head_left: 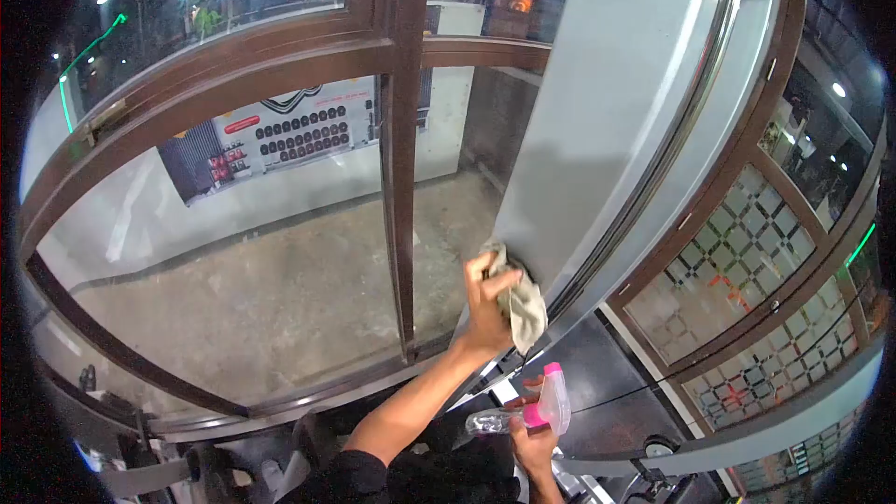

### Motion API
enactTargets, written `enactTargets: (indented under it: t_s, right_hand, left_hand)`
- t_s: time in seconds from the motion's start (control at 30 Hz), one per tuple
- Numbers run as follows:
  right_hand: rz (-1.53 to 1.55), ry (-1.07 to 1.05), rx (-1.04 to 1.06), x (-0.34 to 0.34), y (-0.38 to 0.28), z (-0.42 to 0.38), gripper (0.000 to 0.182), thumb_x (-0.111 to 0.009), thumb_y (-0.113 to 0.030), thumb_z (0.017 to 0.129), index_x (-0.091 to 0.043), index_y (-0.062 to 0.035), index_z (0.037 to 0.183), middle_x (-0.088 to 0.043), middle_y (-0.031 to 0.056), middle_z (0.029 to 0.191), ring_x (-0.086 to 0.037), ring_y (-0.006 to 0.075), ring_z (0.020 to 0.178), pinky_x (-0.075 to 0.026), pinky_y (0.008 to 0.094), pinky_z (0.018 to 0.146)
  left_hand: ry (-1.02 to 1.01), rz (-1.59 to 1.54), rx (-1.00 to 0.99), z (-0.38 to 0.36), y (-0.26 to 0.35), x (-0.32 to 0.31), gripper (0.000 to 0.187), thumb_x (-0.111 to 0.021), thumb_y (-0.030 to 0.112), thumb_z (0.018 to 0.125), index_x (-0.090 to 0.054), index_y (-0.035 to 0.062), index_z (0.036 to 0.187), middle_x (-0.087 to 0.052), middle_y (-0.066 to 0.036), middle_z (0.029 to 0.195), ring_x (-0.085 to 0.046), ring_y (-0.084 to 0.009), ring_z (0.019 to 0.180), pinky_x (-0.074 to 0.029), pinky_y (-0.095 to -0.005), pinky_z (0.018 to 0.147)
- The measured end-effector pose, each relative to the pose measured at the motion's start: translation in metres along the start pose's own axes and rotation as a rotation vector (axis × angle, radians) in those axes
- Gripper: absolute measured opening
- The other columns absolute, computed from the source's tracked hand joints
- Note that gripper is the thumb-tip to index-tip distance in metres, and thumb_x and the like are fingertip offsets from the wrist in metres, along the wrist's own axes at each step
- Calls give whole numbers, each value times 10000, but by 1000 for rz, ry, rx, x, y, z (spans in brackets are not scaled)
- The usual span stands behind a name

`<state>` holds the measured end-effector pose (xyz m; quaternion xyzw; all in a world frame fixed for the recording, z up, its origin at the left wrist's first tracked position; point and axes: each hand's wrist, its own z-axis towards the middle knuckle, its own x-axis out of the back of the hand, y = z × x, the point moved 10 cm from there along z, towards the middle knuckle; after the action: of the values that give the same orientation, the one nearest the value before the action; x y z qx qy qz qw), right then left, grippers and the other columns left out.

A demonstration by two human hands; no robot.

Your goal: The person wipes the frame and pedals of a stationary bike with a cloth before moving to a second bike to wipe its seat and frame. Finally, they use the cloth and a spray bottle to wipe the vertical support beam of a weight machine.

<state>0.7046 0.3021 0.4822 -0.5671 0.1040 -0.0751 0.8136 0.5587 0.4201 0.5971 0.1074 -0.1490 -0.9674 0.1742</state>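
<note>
My left hand (487,313) is closed around a pale, crumpled cloth (528,315). It presses the cloth against the lower part of a tall grey panel (597,131), near the panel's left edge. Lower down, close to my body, my right hand (534,446) grips a spray bottle (554,399). The bottle has a clear body, a pink collar and a whitish head with a pink tip, and it is tilted. Part of its body is hidden behind my fingers.
Brown-framed glass (399,177) stands to the left, with a concrete floor (308,271) and a poster (299,131) behind it. A shiny metal strip (691,121) runs along the panel. Right are patterned glass doors (728,261), a thin black cable and a curved grey bar (709,457).
</note>
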Motion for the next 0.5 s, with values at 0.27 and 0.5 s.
enactTargets:
  t_s: [0.27,0.5]
  right_hand:
    - [7,-45,-5,-6,10,6,658,-701,-66,751,-386,28,1320,-539,132,1177,-622,192,874,-505,314,759]
    - [59,0,68,-1,-4,4,694,-689,-22,740,-351,25,1344,-536,139,1189,-635,206,862,-511,315,751]
  left_hand:
    - [-200,-52,118,-100,-51,18,602,-778,75,627,-451,99,1133,-409,-200,1143,-447,-371,1045,-387,-463,885]
    - [-52,-137,694,-50,-84,34,432,-631,108,862,-437,28,1239,-541,-121,1049,-540,-235,1012,-427,-360,902]
